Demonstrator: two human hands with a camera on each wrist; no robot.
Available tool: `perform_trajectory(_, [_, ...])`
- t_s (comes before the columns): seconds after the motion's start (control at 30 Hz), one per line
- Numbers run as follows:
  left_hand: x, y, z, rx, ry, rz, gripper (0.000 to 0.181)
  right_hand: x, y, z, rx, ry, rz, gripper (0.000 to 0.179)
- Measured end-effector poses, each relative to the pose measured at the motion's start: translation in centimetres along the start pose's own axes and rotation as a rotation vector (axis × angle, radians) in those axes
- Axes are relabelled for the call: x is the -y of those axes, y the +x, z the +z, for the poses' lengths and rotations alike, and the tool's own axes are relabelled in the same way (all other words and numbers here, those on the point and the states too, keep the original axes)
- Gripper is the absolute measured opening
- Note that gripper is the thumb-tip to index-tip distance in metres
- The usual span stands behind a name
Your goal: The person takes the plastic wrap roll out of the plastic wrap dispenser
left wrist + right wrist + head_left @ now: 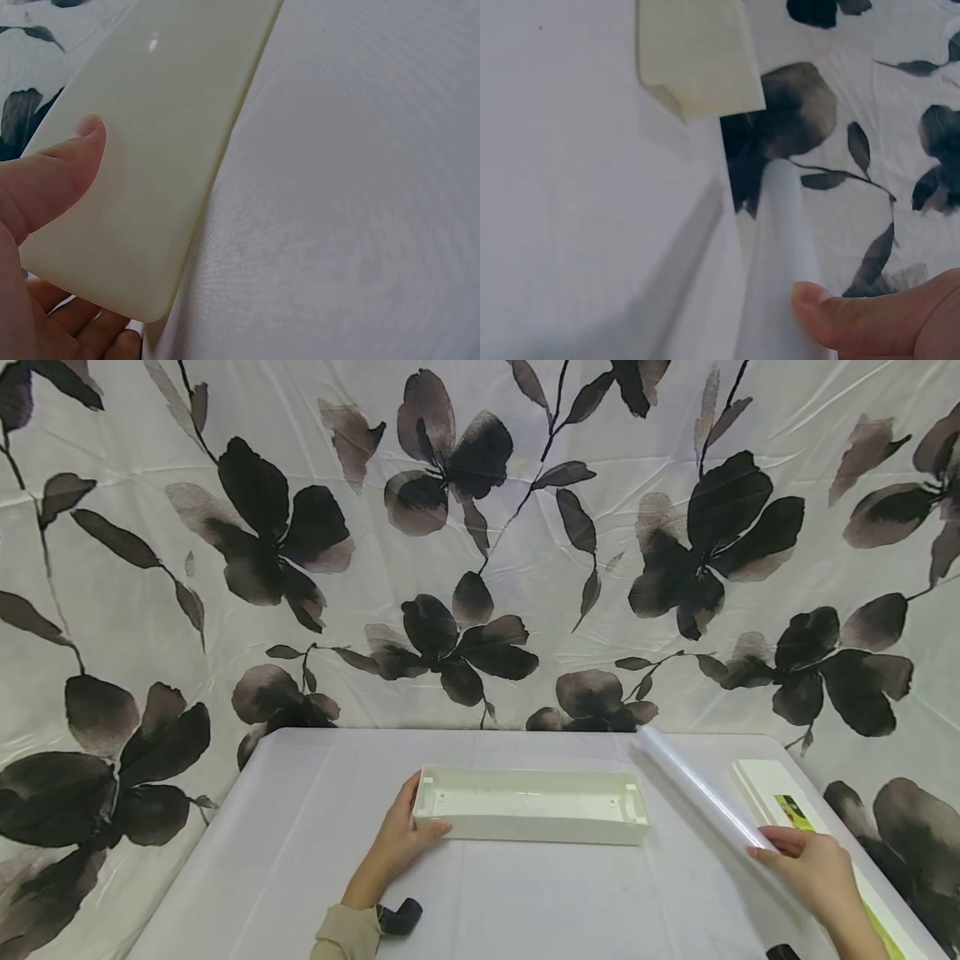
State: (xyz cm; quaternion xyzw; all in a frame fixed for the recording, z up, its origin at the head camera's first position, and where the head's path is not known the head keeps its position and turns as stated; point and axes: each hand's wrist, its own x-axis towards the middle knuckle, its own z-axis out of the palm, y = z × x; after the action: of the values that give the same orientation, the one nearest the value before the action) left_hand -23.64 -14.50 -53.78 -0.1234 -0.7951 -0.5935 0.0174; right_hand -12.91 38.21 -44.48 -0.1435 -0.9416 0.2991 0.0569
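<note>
A long cream plastic box (536, 831) with an open top lies crosswise on the table, its inside bare. My left hand (401, 843) grips its left end; in the left wrist view the thumb (71, 169) presses the smooth long side (157, 150) and the other fingers lie by the end. To the right, my right hand (813, 868) pinches a roll of clear plastic wrap (693, 781) that slants up toward the far edge. In the right wrist view the roll (780, 255) stands apart from the box end (701, 56). Its lower end is hidden behind the hand.
A long white piece (759, 777) with a yellow-green label lies along the table's right side, partly behind the right hand. White cloth covers the table (525, 902). A floral curtain (555, 610) hangs behind its far edge. Dark wrist devices (401, 917) show below.
</note>
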Motion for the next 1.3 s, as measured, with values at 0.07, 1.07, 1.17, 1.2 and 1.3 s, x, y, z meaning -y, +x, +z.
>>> perform_trajectory(0.07, [0.0, 0.0, 0.0, -0.003, 0.002, 0.003, 0.098, 0.0, -0.3, 0.2, -0.015, 0.000, 0.003, 0.048])
perform_trajectory(1.07, [-0.2, 0.1, 0.0, -0.005, 0.009, 0.010, 0.098, -2.6, -4.4, 2.9, -0.045, 0.047, 0.435, 0.055])
perform_trajectory(1.17, [-0.1, 0.1, 0.1, -0.003, 0.011, 0.007, 0.099, -2.8, -4.5, 2.9, -0.028, 0.024, 0.462, 0.055])
perform_trajectory(1.2, [-0.1, 0.2, 0.1, -0.003, 0.010, 0.007, 0.098, -2.9, -4.6, 2.8, -0.022, 0.014, 0.462, 0.056])
perform_trajectory(1.3, [-0.1, 0.2, 0.1, -0.004, 0.013, 0.004, 0.098, -3.2, -4.7, 2.8, -0.003, -0.027, 0.432, 0.059])
